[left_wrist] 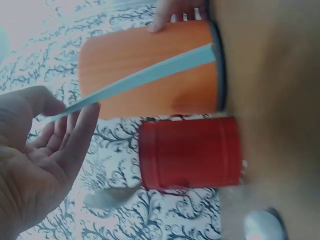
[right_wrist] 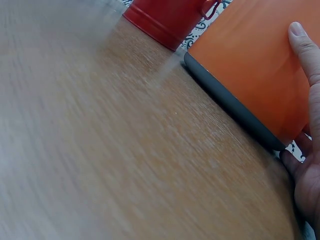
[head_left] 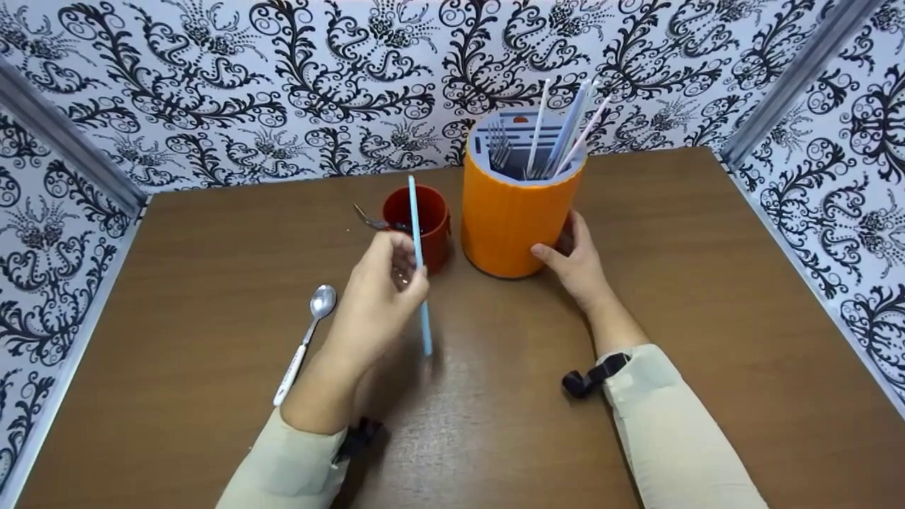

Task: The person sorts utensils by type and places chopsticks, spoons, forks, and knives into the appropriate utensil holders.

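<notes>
My left hand (head_left: 378, 297) pinches a light blue drinking straw (head_left: 426, 332) between thumb and fingertips. The straw stands nearly upright in front of a red mug (head_left: 435, 244), partly covering it. A metal utensil (head_left: 366, 215) sticks out over the mug's left rim; the rest of it is mostly hidden. My right hand (head_left: 576, 261) holds the lower right side of an orange utensil holder (head_left: 512, 226), thumb in front and other fingers behind, partly hidden. In the right wrist view, that thumb (right_wrist: 305, 50) lies along the orange wall. Forks (head_left: 498, 148) and several pale sticks (head_left: 569, 131) stand in the holder.
A spoon (head_left: 323, 302) with a white handle lies on the brown table (head_left: 495, 410), left of my left forearm. Patterned walls (head_left: 283, 92) enclose the back and both sides. The mug stands close to the holder's left side.
</notes>
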`<action>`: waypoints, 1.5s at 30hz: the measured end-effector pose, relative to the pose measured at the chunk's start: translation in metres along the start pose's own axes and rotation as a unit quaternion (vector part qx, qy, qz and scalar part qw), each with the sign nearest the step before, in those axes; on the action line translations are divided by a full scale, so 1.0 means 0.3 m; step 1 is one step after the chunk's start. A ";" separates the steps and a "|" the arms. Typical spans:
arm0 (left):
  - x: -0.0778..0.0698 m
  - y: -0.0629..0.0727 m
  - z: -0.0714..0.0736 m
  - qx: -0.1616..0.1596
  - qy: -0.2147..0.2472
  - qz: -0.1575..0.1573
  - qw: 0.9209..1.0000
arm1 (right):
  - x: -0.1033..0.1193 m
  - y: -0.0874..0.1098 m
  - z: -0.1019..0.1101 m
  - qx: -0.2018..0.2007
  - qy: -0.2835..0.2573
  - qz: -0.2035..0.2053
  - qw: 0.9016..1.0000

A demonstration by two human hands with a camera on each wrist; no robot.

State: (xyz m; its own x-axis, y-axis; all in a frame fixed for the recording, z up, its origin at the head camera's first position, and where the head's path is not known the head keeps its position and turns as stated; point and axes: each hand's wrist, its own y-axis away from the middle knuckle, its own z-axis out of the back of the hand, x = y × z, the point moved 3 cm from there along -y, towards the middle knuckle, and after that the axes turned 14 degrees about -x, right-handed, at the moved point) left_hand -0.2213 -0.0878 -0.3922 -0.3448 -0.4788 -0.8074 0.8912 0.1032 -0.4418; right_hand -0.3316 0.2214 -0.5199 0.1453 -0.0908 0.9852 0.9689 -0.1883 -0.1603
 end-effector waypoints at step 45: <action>-0.365 -0.368 -0.281 -0.143 0.173 -0.113 0.968 | 0.084 0.038 -0.008 0.003 0.012 -0.005 1.000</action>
State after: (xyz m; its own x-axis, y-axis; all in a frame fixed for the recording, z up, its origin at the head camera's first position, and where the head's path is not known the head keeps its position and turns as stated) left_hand -0.3068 0.0267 -0.2881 -0.6438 -0.2019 -0.7381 0.6806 0.2897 -0.6729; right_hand -0.3174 0.2147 -0.4971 0.1307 -0.1117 0.9851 0.9717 -0.1828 -0.1497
